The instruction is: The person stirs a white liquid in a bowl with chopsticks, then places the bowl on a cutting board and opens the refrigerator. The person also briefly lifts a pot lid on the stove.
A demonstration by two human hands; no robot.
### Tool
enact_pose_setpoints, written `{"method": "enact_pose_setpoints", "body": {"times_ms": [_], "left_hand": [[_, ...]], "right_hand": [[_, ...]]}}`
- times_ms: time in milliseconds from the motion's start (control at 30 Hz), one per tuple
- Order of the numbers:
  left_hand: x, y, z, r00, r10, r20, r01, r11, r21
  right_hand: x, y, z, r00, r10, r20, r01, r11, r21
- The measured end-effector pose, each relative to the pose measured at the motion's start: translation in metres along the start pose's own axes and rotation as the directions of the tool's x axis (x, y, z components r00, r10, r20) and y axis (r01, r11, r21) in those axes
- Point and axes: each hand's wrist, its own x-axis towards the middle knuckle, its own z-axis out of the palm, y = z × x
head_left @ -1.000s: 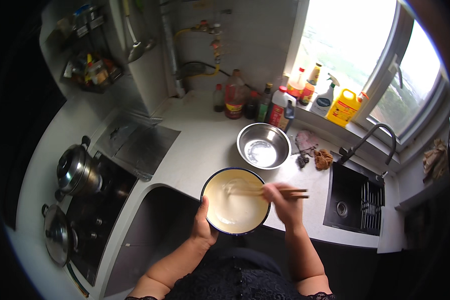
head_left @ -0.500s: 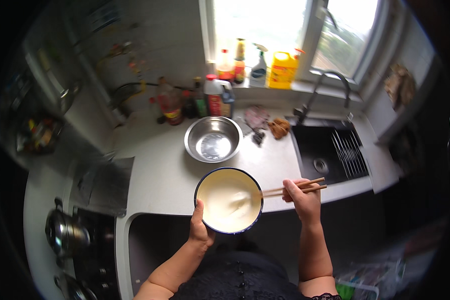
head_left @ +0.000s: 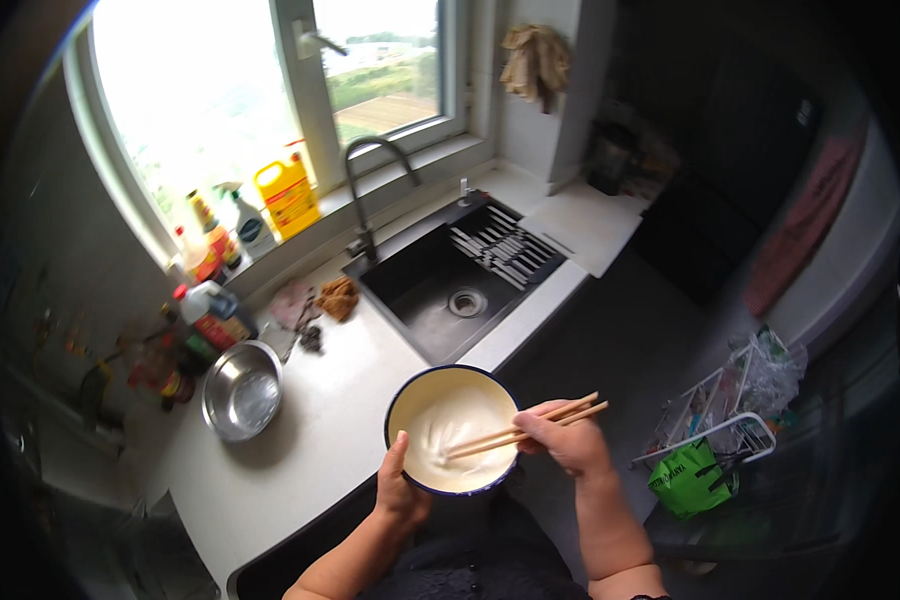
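Note:
My left hand (head_left: pixel 402 488) grips the near left side of a round bowl (head_left: pixel 391 398) with a dark blue rim, its thumb over the edge and its fingers hidden underneath. Creamy white batter-like liquid (head_left: pixel 460 415) covers the inside. In my right hand (head_left: pixel 567 440) is a pair of wooden chopsticks (head_left: pixel 490 440), closed between thumb and fingers, with their tips dipped in the liquid. The bowl is held up in front of my body, near the counter's front edge.
On the white counter (head_left: pixel 340 400) stands a steel basin (head_left: pixel 242 392) at left, beside several bottles (head_left: pixel 210 315). Behind is a dark sink (head_left: pixel 420 300) with a curved faucet (head_left: pixel 370 190) and a rack (head_left: pixel 510 245). A cart (head_left: pixel 710 430) with a green bag (head_left: pixel 690 478) stands at right.
My view has turned right toward the sink and cart. The chopsticks have moved from the bowl's right rim into the white liquid, and my right hand has come nearer the bowl.

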Motion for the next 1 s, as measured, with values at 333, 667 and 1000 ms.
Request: {"method": "enact_pose_setpoints", "body": {"times_ms": [333, 667, 1000], "left_hand": [[0.144, -0.118, 0.168, 0.986, -0.122, 0.114, 0.109, 0.987, 0.117], [0.275, -0.216, 0.286, 0.949, -0.268, 0.166, 0.241, 0.956, 0.169], [0.449, -0.288, 0.387, 0.895, -0.389, 0.218, 0.351, 0.916, 0.193]], "right_hand": [[0.086, -0.050, -0.217, 0.955, -0.228, -0.187, 0.213, 0.972, -0.099], [0.166, -0.107, -0.384, 0.932, -0.118, -0.342, 0.083, 0.990, -0.115], [0.310, -0.142, -0.524, 0.821, -0.216, -0.528, 0.151, 0.975, -0.164]]}}
